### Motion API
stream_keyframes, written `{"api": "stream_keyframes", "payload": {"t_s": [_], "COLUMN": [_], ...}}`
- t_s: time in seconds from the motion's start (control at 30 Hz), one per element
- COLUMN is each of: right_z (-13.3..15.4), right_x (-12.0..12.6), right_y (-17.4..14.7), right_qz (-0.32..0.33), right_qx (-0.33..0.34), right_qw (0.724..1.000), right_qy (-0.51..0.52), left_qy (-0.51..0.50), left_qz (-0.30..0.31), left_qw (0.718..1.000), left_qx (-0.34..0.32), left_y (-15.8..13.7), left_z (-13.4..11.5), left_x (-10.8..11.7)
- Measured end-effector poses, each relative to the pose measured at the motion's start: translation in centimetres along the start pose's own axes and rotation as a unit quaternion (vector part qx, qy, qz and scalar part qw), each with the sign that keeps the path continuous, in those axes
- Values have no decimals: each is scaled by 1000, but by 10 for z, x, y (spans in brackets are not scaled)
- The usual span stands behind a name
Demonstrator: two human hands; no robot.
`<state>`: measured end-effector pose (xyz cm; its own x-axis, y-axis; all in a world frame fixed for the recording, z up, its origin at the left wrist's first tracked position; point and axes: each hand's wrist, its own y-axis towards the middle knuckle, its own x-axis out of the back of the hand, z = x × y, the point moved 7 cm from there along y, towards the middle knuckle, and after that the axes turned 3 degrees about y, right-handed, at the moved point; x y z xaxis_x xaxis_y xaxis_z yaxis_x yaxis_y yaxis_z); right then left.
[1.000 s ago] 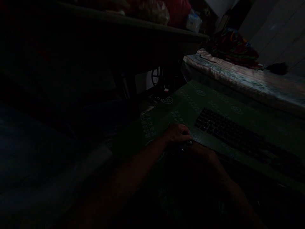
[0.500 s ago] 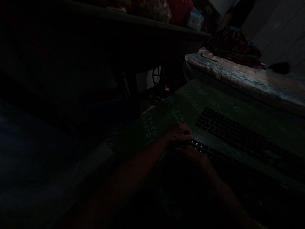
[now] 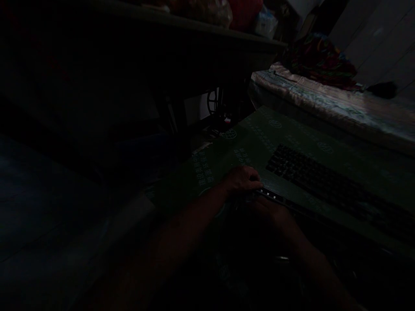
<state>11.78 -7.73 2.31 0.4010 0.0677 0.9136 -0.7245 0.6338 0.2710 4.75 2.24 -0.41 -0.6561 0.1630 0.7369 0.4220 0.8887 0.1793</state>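
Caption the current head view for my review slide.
Dim light: left hand and right hand close together at a dark, white-spotted strip, black keyboard beyond on green printed surface.

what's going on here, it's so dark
A person has their left hand and right hand close together at the left end of a long dark piece with small pale spots; the gloom hides their exact grip. A black keyboard lies apart, beyond that piece, on the green printed surface.

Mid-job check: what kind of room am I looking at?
Probably a dim bedroom: a bed-like surface, a colourful cloth heap on it, and plastic bags on a dark table.
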Motion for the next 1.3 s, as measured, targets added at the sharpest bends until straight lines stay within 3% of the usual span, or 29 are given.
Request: {"api": "stream_keyframes", "payload": {"t_s": [0.43,0.67,0.83,1.03,1.2,1.3], "right_z": [5,9,14,9,-8,-1], "right_x": [0,-4,-2,-6,5,-11], "right_y": [0,-2,0,-3,-2,-1], "right_qz": [-11,51,14,100,17,70], "right_qx": [19,24,33,49,4,41], "right_qw": [1000,998,999,993,999,996], "right_qy": [10,-11,4,38,47,48], "left_qy": [-12,-16,-20,-18,-25,-25], "left_qz": [3,2,4,1,1,-4], "left_qw": [1000,1000,1000,1000,1000,1000], "left_qx": [1,7,-1,4,8,4], "left_y": [1,0,0,0,0,0], "left_z": [2,-1,-1,0,0,0], "left_x": [-1,0,0,0,0,1]}}
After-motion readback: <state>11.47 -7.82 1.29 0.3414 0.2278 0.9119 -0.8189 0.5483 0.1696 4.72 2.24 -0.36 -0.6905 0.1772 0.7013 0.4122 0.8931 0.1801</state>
